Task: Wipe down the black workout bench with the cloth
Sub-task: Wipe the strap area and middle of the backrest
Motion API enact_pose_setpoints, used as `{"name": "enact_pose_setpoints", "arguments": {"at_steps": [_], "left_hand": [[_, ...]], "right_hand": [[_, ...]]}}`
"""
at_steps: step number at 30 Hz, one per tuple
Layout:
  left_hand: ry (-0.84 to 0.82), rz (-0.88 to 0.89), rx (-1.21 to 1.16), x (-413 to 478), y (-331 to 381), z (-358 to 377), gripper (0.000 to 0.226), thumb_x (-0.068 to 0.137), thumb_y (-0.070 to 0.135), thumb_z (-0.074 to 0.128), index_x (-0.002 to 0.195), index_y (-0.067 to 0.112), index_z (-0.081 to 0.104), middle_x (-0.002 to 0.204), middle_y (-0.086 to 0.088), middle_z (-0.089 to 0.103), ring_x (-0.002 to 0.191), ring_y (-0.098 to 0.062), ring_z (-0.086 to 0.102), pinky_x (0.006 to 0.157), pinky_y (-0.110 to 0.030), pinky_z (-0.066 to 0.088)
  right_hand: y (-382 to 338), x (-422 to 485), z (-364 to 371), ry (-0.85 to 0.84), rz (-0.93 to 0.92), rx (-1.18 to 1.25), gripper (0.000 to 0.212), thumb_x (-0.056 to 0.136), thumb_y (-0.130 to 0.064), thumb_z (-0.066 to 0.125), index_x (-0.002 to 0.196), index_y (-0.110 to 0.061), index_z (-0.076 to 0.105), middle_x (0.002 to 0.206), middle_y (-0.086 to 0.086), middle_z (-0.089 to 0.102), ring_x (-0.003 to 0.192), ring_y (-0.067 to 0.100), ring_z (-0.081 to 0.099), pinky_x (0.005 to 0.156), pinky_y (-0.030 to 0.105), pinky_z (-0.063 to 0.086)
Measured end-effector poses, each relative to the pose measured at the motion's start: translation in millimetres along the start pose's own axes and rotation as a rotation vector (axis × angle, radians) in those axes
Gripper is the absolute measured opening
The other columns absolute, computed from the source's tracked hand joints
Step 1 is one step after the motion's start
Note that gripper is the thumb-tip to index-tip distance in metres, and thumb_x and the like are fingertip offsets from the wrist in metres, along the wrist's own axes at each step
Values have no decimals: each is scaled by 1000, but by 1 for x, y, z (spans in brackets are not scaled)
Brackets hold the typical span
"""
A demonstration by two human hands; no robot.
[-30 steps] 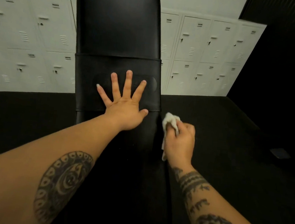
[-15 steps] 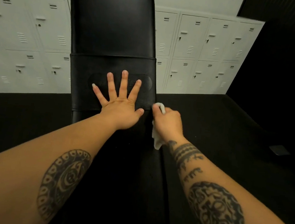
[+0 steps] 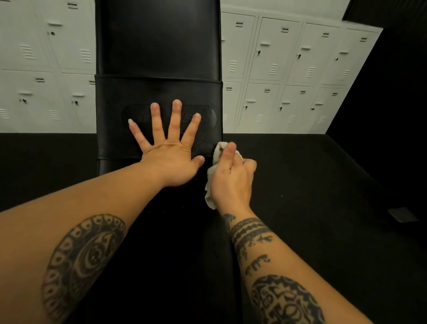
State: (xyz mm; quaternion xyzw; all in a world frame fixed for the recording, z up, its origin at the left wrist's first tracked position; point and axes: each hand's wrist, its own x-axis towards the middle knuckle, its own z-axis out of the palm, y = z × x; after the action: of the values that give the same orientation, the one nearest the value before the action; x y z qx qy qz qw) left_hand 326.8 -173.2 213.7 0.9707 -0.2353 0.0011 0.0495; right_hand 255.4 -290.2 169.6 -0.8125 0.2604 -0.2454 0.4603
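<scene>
The black workout bench (image 3: 157, 38) runs away from me, its padded back rising up the middle of the view. My left hand (image 3: 171, 151) lies flat on the pad with fingers spread, over a dark band with a faint logo patch. My right hand (image 3: 232, 177) grips a small white cloth (image 3: 211, 185) against the bench's right edge, beside my left thumb. Most of the cloth is bunched under my palm; a tail hangs below it.
Rows of white lockers (image 3: 284, 71) stand behind the bench on both sides. The floor (image 3: 322, 201) is dark carpet. A small grey plate (image 3: 402, 214) lies on the floor at the right. A black wall (image 3: 416, 78) closes the right side.
My right hand has carried the cloth forward and left along the bench's right edge, close to my left thumb. My left hand has stayed flat on the pad.
</scene>
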Motion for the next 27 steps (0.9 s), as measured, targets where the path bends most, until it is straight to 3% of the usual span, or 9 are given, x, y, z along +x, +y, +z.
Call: {"name": "enact_pose_setpoints", "arguments": {"at_steps": [5,7,9,11,14,16,20,24,27], "left_hand": [[4,-2,3,-1,0,0,93,97,65,40,151,41,-31,145,-2,-59,131,-42,-53,102,-79,-22],[6,-2,4,-1,0,0,93,97,65,40,151,41,-31,146,-2,-59,131,-42,-53,102,-79,-22],[11,-3,5,0,0,1,93,97,65,40,151,41,-31,146,-2,-59,131,-42,-53,102,-79,-22],[13,-5,7,1,0,1,93,97,65,40,151,41,-31,146,-2,-58,131,-42,-53,102,-79,-22],[21,-5,10,0,0,2,93,96,66,40,151,41,-31,146,-2,-58,131,-42,-53,101,-79,-23],[20,-5,10,2,0,2,93,96,66,40,151,42,-32,145,-2,-59,131,-42,-54,101,-78,-24],[34,-10,16,3,-1,3,93,97,65,40,150,42,-32,144,-1,-60,130,-42,-54,101,-79,-23],[6,-8,-3,2,-1,1,92,98,64,40,151,42,-32,143,0,-61,129,-41,-56,100,-78,-26],[-77,-7,-68,0,-1,-11,89,99,60,43,152,45,-27,145,4,-59,129,-38,-56,102,-76,-25]], "right_hand": [[56,-20,-7,-80,12,-56,40,99,-52,42,119,-28,66,112,0,46,95,14,55,82,27,42],[69,-14,-15,-160,69,-113,38,97,-54,43,92,-27,69,103,2,53,86,13,57,68,26,40],[67,-1,-21,-113,63,-134,45,92,-61,44,72,-26,64,91,5,60,78,16,60,59,24,37],[49,11,-23,7,20,-77,43,88,-64,47,75,-29,67,89,6,62,77,14,62,60,22,38],[19,13,-15,7,-75,61,32,89,-54,60,114,-37,69,105,-4,56,92,5,57,78,16,42],[14,1,-9,17,-81,52,36,90,-44,64,123,-30,66,109,-4,53,96,5,54,85,18,40],[48,-22,-6,47,5,-42,31,91,-45,61,112,-24,70,106,-5,58,99,12,58,91,28,48],[50,-15,-29,-109,177,-155,33,92,-51,53,81,-23,67,75,-4,67,72,15,65,72,41,58],[28,-12,-42,-23,142,-141,38,93,-54,49,79,-24,68,78,-2,66,71,14,63,68,38,57]]}}
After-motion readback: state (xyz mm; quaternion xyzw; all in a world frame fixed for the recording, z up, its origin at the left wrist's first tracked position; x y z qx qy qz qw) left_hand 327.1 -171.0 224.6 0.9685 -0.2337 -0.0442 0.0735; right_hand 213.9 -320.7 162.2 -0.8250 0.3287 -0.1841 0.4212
